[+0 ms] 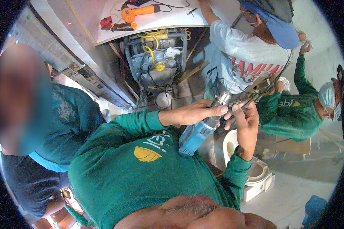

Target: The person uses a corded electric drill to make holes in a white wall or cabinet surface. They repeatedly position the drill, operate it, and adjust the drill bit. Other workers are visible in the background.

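Observation:
A blue power drill [198, 135] leans against my green-sleeved body, its chuck end pointing up and away. My left hand [206, 112] is closed round the drill just below the metal chuck [221, 100], thumb on top. A thin bit [229, 90] stands out of the chuck. Beside the chuck my right hand [245, 121] is closed in a pinch. A black cable [258, 95] runs to its fingertips, and what else they hold there is too small to make out.
Orange-handled tools [139, 12] lie on a white tabletop [172, 18], above a framed machine [154, 57] with yellow hoses. A white bucket [164, 100] stands below it. People work close by on both sides. A toilet [256, 173] is at the right.

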The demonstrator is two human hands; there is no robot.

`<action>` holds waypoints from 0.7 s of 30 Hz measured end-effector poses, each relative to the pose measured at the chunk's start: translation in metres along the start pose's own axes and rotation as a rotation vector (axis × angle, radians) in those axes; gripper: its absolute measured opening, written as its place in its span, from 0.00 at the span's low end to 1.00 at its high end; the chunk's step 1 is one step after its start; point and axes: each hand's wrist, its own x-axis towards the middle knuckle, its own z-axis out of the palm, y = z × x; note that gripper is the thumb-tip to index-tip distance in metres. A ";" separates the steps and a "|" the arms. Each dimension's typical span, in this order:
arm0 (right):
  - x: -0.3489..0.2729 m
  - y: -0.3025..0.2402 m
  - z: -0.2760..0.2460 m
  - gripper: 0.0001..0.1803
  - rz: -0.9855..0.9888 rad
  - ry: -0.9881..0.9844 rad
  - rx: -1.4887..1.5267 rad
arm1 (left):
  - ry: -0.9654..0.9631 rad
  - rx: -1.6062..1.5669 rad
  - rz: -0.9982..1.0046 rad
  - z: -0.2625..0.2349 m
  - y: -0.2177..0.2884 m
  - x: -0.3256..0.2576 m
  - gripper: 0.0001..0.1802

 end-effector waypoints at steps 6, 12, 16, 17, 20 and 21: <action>0.008 0.004 -0.016 0.08 0.252 -0.071 0.251 | -0.028 0.045 0.022 0.000 -0.010 0.004 0.36; -0.001 0.003 -0.016 0.10 0.225 -0.065 0.292 | -0.064 -0.166 -0.029 -0.004 -0.026 0.004 0.36; 0.000 0.003 -0.022 0.11 0.179 -0.109 0.283 | -0.063 -0.204 -0.005 -0.003 -0.025 0.009 0.35; -0.001 0.004 -0.023 0.12 0.175 -0.125 0.286 | -0.048 -0.184 0.011 -0.001 -0.025 0.009 0.35; -0.004 0.006 -0.024 0.12 0.152 -0.098 0.254 | -0.059 -0.125 0.041 0.001 -0.024 0.007 0.35; -0.005 0.004 -0.025 0.12 0.145 -0.086 0.231 | -0.055 -0.088 0.068 0.003 -0.023 0.006 0.35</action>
